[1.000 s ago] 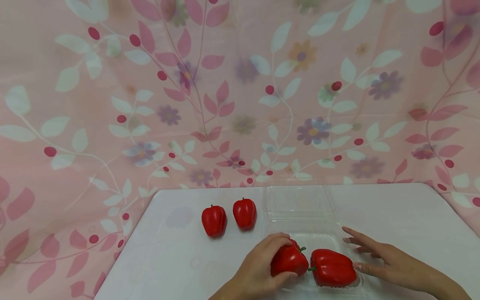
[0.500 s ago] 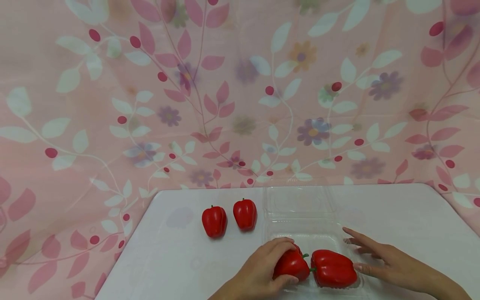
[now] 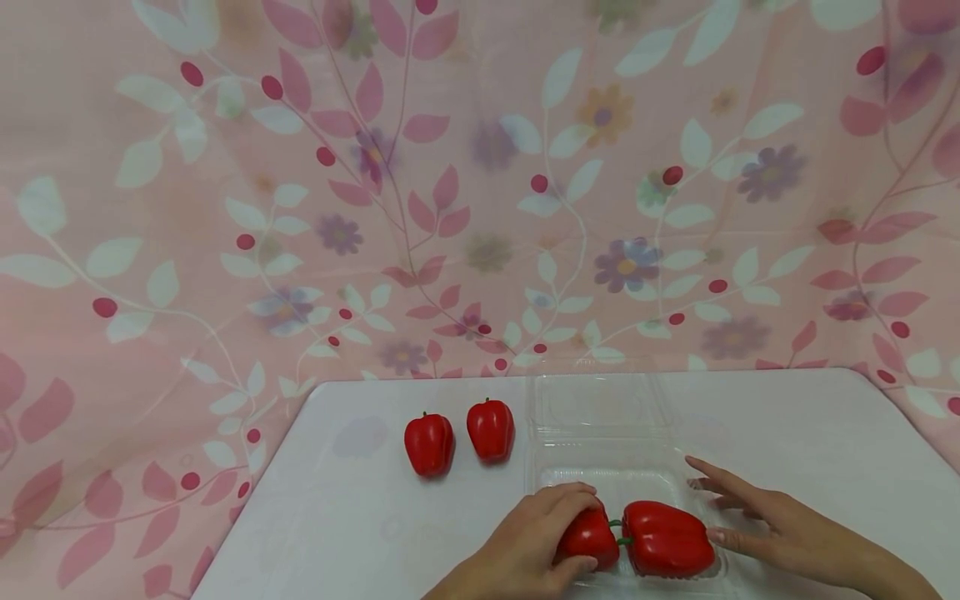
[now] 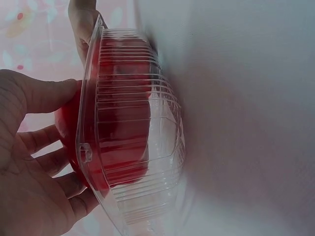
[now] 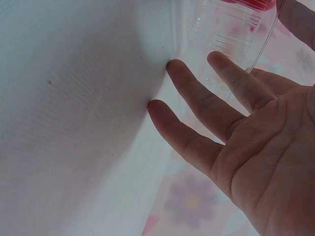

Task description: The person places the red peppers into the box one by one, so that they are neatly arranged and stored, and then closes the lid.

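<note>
My left hand (image 3: 532, 542) grips a red bell pepper (image 3: 592, 540) with a green stem, thumb on the near side and fingers over the far side. This pepper sits in the left part of a clear plastic clamshell container (image 3: 630, 479). A second red bell pepper (image 3: 667, 537) lies on its side in the right part, its stem close to the first one's. Beside the container's right rim, my right hand (image 3: 780, 521) has its fingers spread and straight, the thumb tip at the second pepper's end. In the left wrist view, the held pepper (image 4: 69, 118) dips below the container's rim.
Two more red bell peppers, one on the left (image 3: 429, 446) and one on the right (image 3: 491, 431), stand on the white table (image 3: 337, 517). The container's lid (image 3: 600, 404) lies folded open toward the back. A pink floral curtain (image 3: 480, 208) hangs behind the table.
My left hand has moved slightly right and nearer to me with its bell pepper, lowering it into the container beside the other one. The right hand stays in place.
</note>
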A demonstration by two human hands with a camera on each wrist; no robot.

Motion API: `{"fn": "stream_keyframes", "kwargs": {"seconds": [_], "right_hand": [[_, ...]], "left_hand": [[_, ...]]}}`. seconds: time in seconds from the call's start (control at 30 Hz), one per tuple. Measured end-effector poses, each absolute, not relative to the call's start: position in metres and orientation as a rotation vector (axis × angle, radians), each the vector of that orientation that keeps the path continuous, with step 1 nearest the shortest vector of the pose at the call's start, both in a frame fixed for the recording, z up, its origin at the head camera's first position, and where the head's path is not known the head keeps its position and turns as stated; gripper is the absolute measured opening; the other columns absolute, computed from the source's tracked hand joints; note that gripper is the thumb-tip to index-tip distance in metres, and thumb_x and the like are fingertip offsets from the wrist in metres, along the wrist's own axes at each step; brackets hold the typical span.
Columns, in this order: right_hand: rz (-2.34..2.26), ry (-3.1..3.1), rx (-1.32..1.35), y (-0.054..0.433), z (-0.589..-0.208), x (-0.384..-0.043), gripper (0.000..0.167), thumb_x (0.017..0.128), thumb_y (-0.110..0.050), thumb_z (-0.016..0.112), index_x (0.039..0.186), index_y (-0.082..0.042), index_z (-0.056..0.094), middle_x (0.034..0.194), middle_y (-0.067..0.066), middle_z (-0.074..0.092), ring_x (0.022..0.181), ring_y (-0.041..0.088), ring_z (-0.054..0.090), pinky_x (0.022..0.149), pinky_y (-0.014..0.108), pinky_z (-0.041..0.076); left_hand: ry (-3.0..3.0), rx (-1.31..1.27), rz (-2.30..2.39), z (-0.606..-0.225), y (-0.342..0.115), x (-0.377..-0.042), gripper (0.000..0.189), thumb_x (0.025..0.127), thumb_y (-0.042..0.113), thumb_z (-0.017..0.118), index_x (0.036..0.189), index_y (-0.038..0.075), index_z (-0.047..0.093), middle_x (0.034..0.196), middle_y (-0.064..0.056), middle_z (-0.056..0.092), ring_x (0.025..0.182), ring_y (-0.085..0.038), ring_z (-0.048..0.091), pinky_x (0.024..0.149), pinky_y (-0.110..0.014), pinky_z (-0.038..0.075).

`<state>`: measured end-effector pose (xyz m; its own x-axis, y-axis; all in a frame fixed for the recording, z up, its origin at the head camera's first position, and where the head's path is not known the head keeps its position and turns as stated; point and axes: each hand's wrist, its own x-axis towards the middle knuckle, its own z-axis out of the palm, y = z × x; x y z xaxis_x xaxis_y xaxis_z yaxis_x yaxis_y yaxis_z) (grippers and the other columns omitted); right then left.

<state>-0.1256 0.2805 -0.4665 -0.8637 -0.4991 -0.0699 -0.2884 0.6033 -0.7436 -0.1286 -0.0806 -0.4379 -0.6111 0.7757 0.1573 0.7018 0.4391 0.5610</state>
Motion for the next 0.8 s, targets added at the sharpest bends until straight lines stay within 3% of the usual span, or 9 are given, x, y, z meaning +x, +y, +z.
{"fn": "stream_keyframes", "kwargs": {"seconds": [0.27, 0.6, 0.8], "right_hand": [[-1.102, 2.575, -0.662, 0.2812, -0.4675, -0.1256, 0.082, 0.092, -0.033, 0.068, 0.157, -0.019, 0.020, 0.137, 0.018, 0.054, 0.107, 0.017, 0.063, 0.071, 0.052, 0.057], [-1.137, 2.563, -0.645, 0.2814, -0.4688, -0.1251, 0.082, 0.091, -0.032, 0.069, 0.157, -0.019, 0.021, 0.136, 0.021, 0.054, 0.108, 0.027, 0.062, 0.071, 0.062, 0.054], [-1.141, 2.557, -0.648, 0.2807, -0.4677, -0.1248, 0.082, 0.091, -0.032, 0.068, 0.157, -0.018, 0.021, 0.137, 0.021, 0.053, 0.109, 0.028, 0.062, 0.071, 0.060, 0.055]], "left_hand": [[2.571, 1.307, 0.863, -0.4398, -0.0783, -0.1277, 0.072, 0.082, 0.028, 0.080, 0.141, 0.028, 0.039, 0.143, 0.013, 0.043, 0.121, -0.002, 0.045, 0.088, -0.013, 0.045], [2.589, 1.296, 0.814, -0.4439, -0.0752, -0.1285, 0.073, 0.079, 0.030, 0.081, 0.140, 0.024, 0.041, 0.144, 0.012, 0.043, 0.122, -0.003, 0.045, 0.089, -0.015, 0.046], [2.569, 1.261, 0.816, -0.4435, -0.0742, -0.1285, 0.072, 0.080, 0.029, 0.081, 0.140, 0.024, 0.041, 0.144, 0.012, 0.042, 0.122, -0.003, 0.044, 0.087, -0.015, 0.047]]}}
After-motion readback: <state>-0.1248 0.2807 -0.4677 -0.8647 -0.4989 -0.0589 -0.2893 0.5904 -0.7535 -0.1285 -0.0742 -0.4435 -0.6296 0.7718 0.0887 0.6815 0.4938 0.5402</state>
